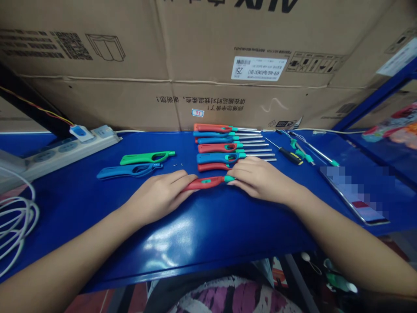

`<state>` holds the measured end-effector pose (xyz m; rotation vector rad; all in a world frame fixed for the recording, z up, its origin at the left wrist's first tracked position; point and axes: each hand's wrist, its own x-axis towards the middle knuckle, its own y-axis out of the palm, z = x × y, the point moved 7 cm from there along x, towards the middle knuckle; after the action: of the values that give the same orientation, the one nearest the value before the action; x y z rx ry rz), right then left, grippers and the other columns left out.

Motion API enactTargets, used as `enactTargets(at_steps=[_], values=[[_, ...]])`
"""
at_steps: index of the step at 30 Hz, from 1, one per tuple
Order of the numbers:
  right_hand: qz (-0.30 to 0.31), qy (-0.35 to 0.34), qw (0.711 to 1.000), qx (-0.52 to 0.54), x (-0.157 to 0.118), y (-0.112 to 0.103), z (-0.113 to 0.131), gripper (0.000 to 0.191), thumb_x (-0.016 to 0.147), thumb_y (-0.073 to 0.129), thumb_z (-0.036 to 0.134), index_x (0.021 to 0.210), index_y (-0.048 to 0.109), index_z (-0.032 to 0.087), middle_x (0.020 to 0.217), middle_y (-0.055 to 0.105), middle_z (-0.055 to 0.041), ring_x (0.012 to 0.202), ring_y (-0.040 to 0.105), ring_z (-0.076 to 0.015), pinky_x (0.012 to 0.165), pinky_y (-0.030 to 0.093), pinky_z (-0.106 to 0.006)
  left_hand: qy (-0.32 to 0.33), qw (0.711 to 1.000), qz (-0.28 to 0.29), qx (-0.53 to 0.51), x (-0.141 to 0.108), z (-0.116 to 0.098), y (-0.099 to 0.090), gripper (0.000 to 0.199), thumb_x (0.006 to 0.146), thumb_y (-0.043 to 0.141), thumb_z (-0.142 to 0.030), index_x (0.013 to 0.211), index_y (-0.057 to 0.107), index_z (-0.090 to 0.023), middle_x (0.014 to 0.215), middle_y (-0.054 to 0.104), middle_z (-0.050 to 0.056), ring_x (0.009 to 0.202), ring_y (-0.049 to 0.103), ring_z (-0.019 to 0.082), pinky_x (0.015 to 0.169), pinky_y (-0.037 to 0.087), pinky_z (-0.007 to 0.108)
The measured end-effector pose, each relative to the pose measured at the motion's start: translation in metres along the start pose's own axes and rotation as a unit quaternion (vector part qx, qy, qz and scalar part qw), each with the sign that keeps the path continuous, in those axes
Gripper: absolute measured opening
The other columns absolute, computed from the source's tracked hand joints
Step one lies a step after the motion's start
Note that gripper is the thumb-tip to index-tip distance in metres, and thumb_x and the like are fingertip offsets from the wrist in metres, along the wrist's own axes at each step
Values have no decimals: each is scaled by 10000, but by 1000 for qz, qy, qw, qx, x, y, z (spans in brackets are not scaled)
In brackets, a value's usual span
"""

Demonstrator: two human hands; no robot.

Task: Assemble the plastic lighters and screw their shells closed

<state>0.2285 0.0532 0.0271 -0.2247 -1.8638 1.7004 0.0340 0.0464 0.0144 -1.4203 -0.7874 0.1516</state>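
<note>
A red lighter [208, 182], the long-necked kind, lies across between my two hands just above the blue table. My left hand [164, 191] is closed round its handle end. At the green collar my right hand [260, 178] grips the other end, and its fingers hide the neck. Behind it, several red and blue long-necked lighters [215, 148] lie in a row, their metal tubes pointing right. Left of them rest a green lighter body [143, 157] and a blue lighter body [127, 171], with no metal tube showing. Two tiny pins [177, 164] lie near my left hand.
A screwdriver [289, 155] and loose lighter parts [301, 152] lie at the right, near a phone [353, 195]. A power strip [65, 152] and coiled white cable [16, 221] occupy the left side. A large cardboard box [130, 100] stands along the back.
</note>
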Motion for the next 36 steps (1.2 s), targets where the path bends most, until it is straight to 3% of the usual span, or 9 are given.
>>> enactTargets(at_steps=[3,12,20,24,30,34,36], values=[[-21,-33,998,-38,1,5,10,313,1049,445,282,964,691,109,852,701,-101,774,600,-200,722,425,-336,-2,998,9,-55,-2,-5,3,259,1015,495,-264,1135,657,-102,930,708,86,772,698,201,675,541,295],[-74,-43,994,-61,1,5,21,281,1015,451,190,877,684,116,758,642,-88,707,514,-199,669,422,-313,-66,979,16,-190,1,-9,6,197,985,573,-272,881,673,-138,717,628,14,628,571,133,590,436,237],[-58,-19,998,-20,-1,15,21,230,968,469,150,852,664,113,733,617,-88,684,503,-190,657,402,-316,-20,995,4,-102,-5,-17,7,191,993,523,-239,949,661,-115,756,645,48,607,584,157,559,448,263],[-30,7,999,12,-1,20,20,250,989,444,189,868,654,125,742,624,-80,686,524,-187,677,412,-312,-5,998,19,-53,-6,-18,7,226,1012,472,-261,1030,649,-121,821,684,65,655,639,184,590,492,291],[100,62,992,47,2,25,8,207,1008,479,268,898,619,162,866,668,-71,787,602,-193,717,417,-302,-42,992,110,-36,-1,-10,18,250,1034,449,-325,1115,636,-180,917,687,45,753,683,208,625,514,316],[151,116,979,74,-4,17,-8,169,989,543,313,883,590,190,892,674,-39,790,608,-176,676,391,-275,-35,993,111,-26,2,-9,17,370,1037,453,-412,1318,565,-198,1098,680,74,988,674,247,783,540,348],[171,129,974,77,-8,13,-15,168,968,578,318,853,587,195,873,670,-23,754,593,-162,635,362,-262,-28,994,109,-16,1,-10,17,415,1035,449,-434,1363,543,-197,1121,673,85,1010,665,259,802,542,363]])
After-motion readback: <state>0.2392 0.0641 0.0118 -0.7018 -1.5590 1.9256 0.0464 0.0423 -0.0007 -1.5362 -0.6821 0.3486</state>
